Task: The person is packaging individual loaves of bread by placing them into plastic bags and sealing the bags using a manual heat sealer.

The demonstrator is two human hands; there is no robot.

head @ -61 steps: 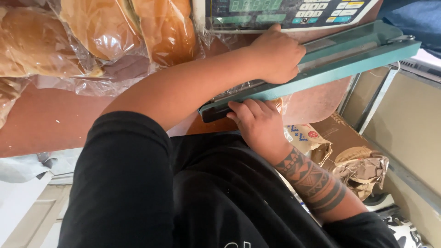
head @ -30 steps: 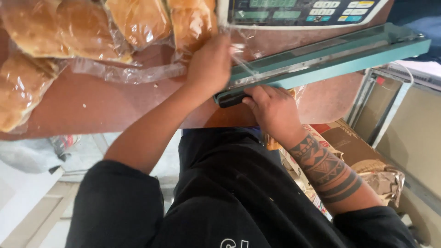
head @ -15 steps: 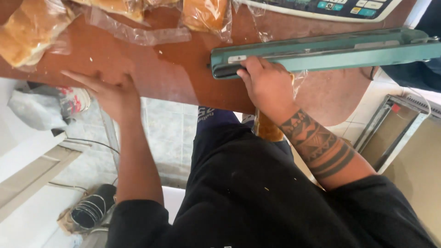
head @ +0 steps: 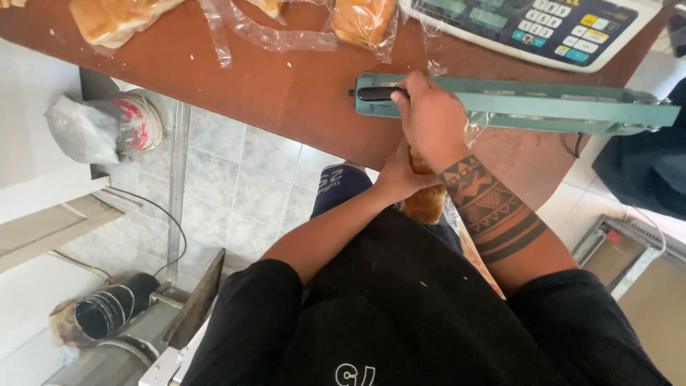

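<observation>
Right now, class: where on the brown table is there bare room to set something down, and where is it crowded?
Free: the brown table between the bagged bread and the green sealer. Crowded: the far edge with bread, loose plastic and scale; right hand on the sealer, left hand holding a loaf.

A reddish-brown table [head: 286, 86] carried a teal bag sealer [head: 543, 107] along its near edge and a white scale [head: 529, 21] with coloured keys behind it. Bagged bread [head: 114, 18] lay at the far side, loose clear plastic [head: 271, 36] trailing among scattered crumbs.
</observation>
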